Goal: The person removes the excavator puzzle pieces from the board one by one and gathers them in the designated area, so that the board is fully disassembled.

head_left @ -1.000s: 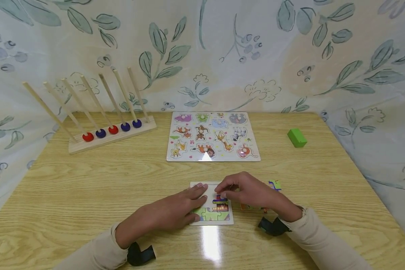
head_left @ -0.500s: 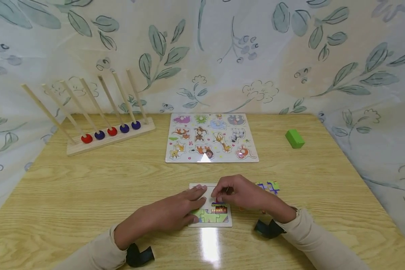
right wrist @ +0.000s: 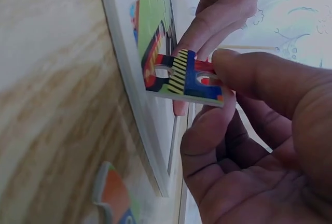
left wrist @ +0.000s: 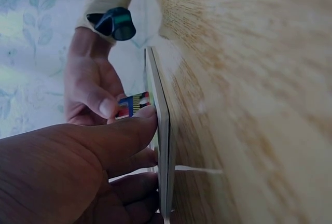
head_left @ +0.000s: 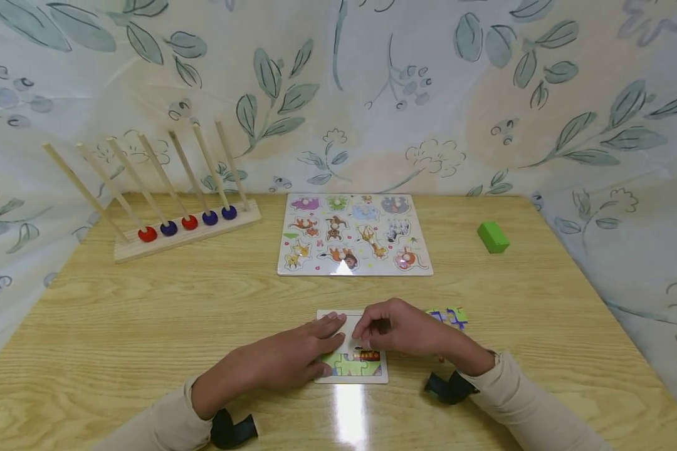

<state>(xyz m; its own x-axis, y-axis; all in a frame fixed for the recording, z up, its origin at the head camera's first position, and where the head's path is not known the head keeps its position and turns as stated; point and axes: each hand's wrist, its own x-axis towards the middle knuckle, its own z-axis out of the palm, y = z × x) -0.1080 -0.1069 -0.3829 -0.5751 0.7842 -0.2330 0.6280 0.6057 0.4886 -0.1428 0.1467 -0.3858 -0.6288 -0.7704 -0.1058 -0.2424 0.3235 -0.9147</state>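
A small jigsaw tray [head_left: 367, 379] with a white rim lies on the table. Joined green and red pieces [head_left: 350, 365] fill its near side. My left hand [head_left: 279, 354] rests on the tray's left part, fingers spread over the board. Between thumb and fingers, my right hand [head_left: 409, 329] pinches a puzzle piece [right wrist: 194, 81], blue and red with a yellow-and-black striped band. The right wrist view has this piece tilted up from the board, its lower edge at the red joined piece. From above, the fingers mostly hide it.
Loose puzzle pieces [head_left: 456, 316] lie right of the tray, partly behind the right hand. Farther back is an animal peg puzzle [head_left: 352, 238]. A wooden peg rack [head_left: 186, 239] with red and blue beads stands back left, a green block [head_left: 493, 238] back right.
The right hand has moved slightly left and toward the joined pieces, and the piece it pinches shows less from above. The left hand stays in place on the tray.
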